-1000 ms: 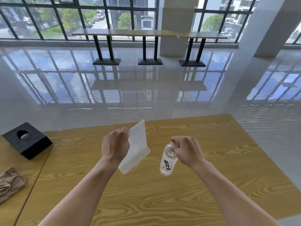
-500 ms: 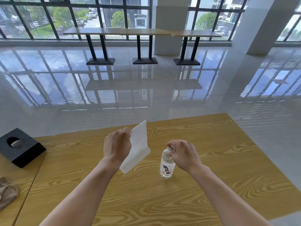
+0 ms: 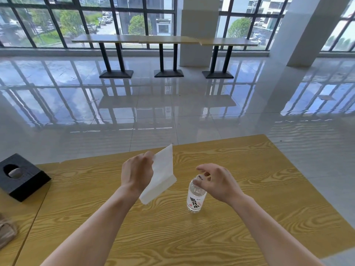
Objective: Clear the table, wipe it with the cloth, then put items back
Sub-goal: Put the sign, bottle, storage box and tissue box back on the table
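Observation:
A small clear water bottle (image 3: 196, 198) with a white printed label stands upright on the yellow wooden table (image 3: 249, 189), near its middle. My right hand (image 3: 217, 181) hovers just above and right of the bottle's cap, fingers spread and off the bottle. My left hand (image 3: 137, 172) is shut on a folded white paper card (image 3: 163, 173), holding it tilted above the table, just left of the bottle. A beige cloth (image 3: 5, 231) lies crumpled on the neighbouring table at the far left edge.
A black tissue box (image 3: 21, 177) sits on the adjoining table at the left. A seam (image 3: 32, 221) separates the two tabletops. Beyond the far edge is glossy tiled floor, with long bar tables (image 3: 163, 40) by the windows and a pillar at right.
The bottle was lowered from the air onto the table. My right hand has let go of its cap and opened. My left hand still holds the card.

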Action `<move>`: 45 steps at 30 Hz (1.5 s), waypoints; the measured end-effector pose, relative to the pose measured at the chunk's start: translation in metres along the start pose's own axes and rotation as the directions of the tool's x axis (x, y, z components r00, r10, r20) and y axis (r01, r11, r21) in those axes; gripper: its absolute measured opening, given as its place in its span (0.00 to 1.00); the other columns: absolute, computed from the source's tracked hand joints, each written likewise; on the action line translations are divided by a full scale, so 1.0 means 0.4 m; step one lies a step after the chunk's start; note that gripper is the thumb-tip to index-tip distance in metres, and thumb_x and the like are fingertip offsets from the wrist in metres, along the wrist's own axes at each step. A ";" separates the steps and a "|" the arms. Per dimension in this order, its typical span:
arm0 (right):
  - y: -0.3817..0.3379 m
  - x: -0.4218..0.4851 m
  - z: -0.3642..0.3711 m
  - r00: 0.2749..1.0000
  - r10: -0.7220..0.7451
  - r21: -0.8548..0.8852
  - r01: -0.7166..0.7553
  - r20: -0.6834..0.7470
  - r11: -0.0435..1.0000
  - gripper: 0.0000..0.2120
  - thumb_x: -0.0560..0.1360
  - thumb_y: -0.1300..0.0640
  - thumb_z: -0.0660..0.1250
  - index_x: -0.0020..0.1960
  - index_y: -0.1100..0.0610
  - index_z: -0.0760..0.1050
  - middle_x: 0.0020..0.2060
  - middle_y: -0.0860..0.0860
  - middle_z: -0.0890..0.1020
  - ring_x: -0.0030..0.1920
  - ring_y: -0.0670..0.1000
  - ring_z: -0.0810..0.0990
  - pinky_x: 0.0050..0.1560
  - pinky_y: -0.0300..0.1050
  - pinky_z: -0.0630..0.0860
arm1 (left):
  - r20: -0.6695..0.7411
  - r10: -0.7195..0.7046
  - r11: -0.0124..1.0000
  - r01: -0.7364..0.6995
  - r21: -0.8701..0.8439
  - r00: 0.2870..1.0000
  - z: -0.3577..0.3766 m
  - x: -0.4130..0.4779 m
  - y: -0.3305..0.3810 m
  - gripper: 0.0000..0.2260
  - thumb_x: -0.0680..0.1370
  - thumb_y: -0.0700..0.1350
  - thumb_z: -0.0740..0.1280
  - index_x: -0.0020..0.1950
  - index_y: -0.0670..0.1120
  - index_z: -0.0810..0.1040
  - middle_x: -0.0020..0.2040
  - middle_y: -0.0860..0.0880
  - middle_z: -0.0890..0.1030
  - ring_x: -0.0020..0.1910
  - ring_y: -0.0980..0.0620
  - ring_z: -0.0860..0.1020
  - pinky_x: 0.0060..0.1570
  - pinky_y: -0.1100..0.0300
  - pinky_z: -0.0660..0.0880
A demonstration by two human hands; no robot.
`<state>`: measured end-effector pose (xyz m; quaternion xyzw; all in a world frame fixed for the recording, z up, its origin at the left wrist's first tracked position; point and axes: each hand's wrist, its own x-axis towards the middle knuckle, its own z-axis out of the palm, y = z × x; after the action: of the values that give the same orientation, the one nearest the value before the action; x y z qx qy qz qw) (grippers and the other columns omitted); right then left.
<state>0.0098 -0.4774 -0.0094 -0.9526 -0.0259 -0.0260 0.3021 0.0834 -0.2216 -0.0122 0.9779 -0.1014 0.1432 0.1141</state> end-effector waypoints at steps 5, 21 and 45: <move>-0.010 0.039 -0.023 0.998 0.022 0.022 -0.021 -0.058 1.000 0.21 0.75 0.51 0.73 0.66 0.54 0.77 0.56 0.48 0.83 0.50 0.45 0.80 0.53 0.44 0.78 | 0.040 0.093 0.995 -0.094 0.017 0.995 0.016 0.032 0.027 0.06 0.73 0.36 0.67 0.40 0.47 0.77 0.33 0.49 0.81 0.32 0.39 0.78 0.29 0.56 0.71; 0.062 0.189 -0.102 0.974 -0.133 -0.116 0.113 -0.184 0.987 0.05 0.76 0.58 0.70 0.42 0.58 0.80 0.34 0.51 0.83 0.36 0.54 0.79 0.35 0.44 0.67 | -0.081 0.351 0.928 -0.359 -0.103 0.933 0.019 0.163 0.232 0.05 0.76 0.40 0.68 0.43 0.48 0.81 0.36 0.50 0.84 0.34 0.43 0.80 0.40 0.56 0.71; 0.282 0.118 -0.292 0.892 0.169 -0.140 -0.248 -0.420 0.959 0.03 0.76 0.59 0.69 0.45 0.55 0.81 0.39 0.50 0.85 0.41 0.55 0.81 0.39 0.50 0.78 | -0.067 0.542 0.743 -0.515 -0.428 0.838 0.127 0.391 0.504 0.07 0.77 0.37 0.68 0.50 0.45 0.85 0.44 0.47 0.82 0.42 0.42 0.80 0.39 0.53 0.76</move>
<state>0.0601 -0.6352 0.0241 -0.9482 0.1424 -0.1917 0.2096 0.1967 -0.4526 0.0271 0.8629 -0.4064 0.1135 0.2781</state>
